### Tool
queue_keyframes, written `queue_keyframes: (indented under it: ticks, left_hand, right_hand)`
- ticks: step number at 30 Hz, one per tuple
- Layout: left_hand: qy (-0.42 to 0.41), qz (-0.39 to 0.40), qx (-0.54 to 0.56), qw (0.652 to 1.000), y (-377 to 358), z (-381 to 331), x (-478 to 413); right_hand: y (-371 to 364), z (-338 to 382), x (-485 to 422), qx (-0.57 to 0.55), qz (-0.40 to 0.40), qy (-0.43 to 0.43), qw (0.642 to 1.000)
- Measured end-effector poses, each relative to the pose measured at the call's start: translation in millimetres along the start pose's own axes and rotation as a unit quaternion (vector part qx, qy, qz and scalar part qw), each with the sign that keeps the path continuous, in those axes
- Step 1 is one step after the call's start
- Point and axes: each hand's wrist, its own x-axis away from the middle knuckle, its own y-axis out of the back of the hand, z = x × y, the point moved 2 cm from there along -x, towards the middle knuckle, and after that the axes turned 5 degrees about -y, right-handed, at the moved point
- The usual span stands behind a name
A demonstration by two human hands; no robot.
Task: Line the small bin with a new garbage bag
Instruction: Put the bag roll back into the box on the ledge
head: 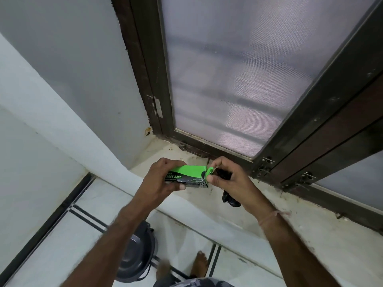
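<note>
My left hand (163, 179) grips a green and black garbage bag box (187, 175) above the window sill. At the box's right end, my right hand (229, 179) pinches the green end flap (209, 171) between thumb and forefinger. The same hand holds a folded black garbage bag (230, 198), whose end hangs below the palm. The small dark bin (135, 257) stands on the floor below, partly hidden by my left forearm.
A stained stone sill (290, 220) runs under a dark-framed window with mesh screen (238, 69). White walls stand at the left. The tiled floor (62, 249) has dark stripes, and my bare feet (200, 264) stand beside the bin.
</note>
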Motion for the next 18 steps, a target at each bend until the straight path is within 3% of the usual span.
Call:
queue_keyframes:
  ticks: [4, 13, 18]
  left_hand:
    - [0.000, 0.012, -0.018, 1.000, -0.6, -0.4, 0.2]
    - [0.018, -0.002, -0.021, 1.000, -7.9, -3.0, 1.3]
    - [0.034, -0.006, -0.055, 0.998, -15.2, 13.8, -11.0]
  right_hand:
    - [1.6, 0.4, -4.7, 0.013, 0.024, -0.025, 0.999]
    - [-7.1, -14.6, -3.9, -0.068, -0.044, -0.007, 0.997]
    - [-11.8, -28.3, -7.4, -0.080, -0.063, -0.054, 0.993]
